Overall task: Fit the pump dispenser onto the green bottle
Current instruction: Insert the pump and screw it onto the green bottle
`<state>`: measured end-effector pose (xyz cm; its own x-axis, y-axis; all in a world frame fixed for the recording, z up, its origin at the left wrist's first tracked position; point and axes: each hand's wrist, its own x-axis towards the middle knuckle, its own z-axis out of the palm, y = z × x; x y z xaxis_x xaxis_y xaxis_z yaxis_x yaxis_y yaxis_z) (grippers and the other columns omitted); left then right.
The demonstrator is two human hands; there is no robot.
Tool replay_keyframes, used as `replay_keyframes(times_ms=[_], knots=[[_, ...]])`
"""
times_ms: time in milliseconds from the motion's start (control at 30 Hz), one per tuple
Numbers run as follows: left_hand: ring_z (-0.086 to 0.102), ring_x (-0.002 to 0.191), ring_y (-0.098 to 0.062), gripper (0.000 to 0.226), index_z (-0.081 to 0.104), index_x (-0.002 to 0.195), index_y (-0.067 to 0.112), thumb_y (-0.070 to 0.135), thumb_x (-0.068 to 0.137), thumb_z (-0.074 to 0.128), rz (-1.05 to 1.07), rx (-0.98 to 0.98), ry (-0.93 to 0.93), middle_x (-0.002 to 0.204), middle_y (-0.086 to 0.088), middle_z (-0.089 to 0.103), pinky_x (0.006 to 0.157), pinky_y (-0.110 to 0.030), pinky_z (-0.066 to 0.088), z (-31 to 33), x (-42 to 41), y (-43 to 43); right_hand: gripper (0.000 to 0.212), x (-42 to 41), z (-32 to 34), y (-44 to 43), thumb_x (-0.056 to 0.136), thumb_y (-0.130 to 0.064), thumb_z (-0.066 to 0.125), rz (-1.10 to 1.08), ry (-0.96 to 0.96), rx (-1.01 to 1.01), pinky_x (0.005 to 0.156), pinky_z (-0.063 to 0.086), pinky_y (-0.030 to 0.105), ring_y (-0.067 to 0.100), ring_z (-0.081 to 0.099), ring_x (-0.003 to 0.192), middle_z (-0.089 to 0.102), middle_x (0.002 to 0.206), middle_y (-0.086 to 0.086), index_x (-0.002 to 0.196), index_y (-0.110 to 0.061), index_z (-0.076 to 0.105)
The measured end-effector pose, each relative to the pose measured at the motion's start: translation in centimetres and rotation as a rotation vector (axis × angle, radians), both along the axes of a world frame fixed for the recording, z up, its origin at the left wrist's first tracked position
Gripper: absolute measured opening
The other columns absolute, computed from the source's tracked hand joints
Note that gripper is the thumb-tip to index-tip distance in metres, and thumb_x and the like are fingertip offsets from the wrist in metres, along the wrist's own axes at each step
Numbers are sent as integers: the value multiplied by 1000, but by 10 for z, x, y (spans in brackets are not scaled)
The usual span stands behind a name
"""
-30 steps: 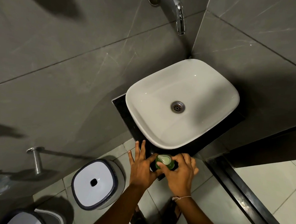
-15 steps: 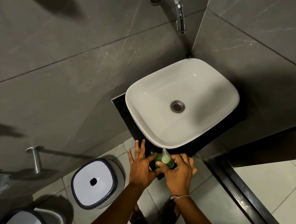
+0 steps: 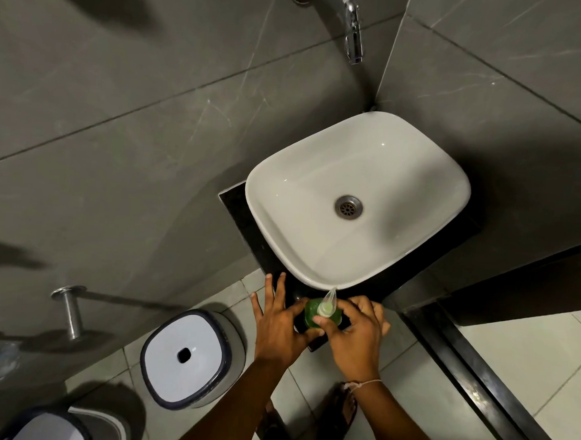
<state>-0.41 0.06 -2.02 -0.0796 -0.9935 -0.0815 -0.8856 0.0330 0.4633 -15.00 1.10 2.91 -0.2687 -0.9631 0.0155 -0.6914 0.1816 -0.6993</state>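
Note:
The green bottle (image 3: 312,313) stands upright on the near corner of the black counter (image 3: 236,203), seen from above. The pale pump dispenser (image 3: 327,304) sits on its top, nozzle pointing toward the basin. My left hand (image 3: 278,323) steadies the bottle from the left with thumb against it and the other fingers spread on the counter edge. My right hand (image 3: 355,334) wraps the bottle's right side, fingertips pinching the pump's collar. Most of the bottle body is hidden by both hands.
A white basin (image 3: 357,203) fills the counter behind the bottle, with a chrome tap (image 3: 353,24) above. On the floor to the left stands a white bin (image 3: 187,355) with a dark rim. A black ledge (image 3: 495,392) runs along the floor at right.
The pump head has turned: its nozzle, lying across the top a second ago, now points toward the basin. Both hands stay in place on the bottle.

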Motion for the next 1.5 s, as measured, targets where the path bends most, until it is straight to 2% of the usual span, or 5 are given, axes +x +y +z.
replay_keyframes(times_ms=[467, 633, 900, 1300, 1500], knots=[[-19, 147, -25, 62, 60, 123, 37, 68, 69, 65, -13, -6, -23, 163, -7, 9, 115, -62, -6, 2, -1, -1, 24, 4, 0, 7, 66, -43, 73, 28, 50, -2, 82, 26, 35, 19, 45, 103, 52, 92, -14, 88, -32, 71], [-22, 146, -24, 65, 59, 125, 37, 71, 70, 57, -31, 8, -18, 163, -7, 6, 115, -63, -6, 4, 1, -3, 51, -3, 8, 8, 61, -45, 82, 66, 61, 106, 87, 31, 40, 24, 46, 112, 59, 107, -5, 109, -33, 68], [-23, 146, -22, 68, 57, 127, 40, 66, 65, 72, -16, 45, -8, 163, -5, 3, 115, -60, -9, 7, -1, -3, 52, -33, 35, 15, 82, -64, 53, 227, 229, -104, 95, 29, 39, 14, 37, 122, 45, 136, -16, 132, -54, 43], [-20, 147, -24, 62, 59, 125, 37, 64, 70, 68, -13, 18, 18, 163, -7, 8, 115, -64, -5, 7, -1, 0, 35, -8, 45, 0, 64, -67, 64, 94, 354, -54, 92, 29, 44, 22, 41, 123, 59, 117, -8, 73, -33, 56], [-23, 146, -23, 65, 57, 125, 41, 63, 66, 72, -8, 38, -7, 163, -7, 5, 115, -63, -6, 6, -2, -1, 25, -18, 49, 4, 82, -60, 54, 82, 166, -56, 92, 26, 37, 22, 42, 122, 56, 120, -15, 93, -40, 66]])
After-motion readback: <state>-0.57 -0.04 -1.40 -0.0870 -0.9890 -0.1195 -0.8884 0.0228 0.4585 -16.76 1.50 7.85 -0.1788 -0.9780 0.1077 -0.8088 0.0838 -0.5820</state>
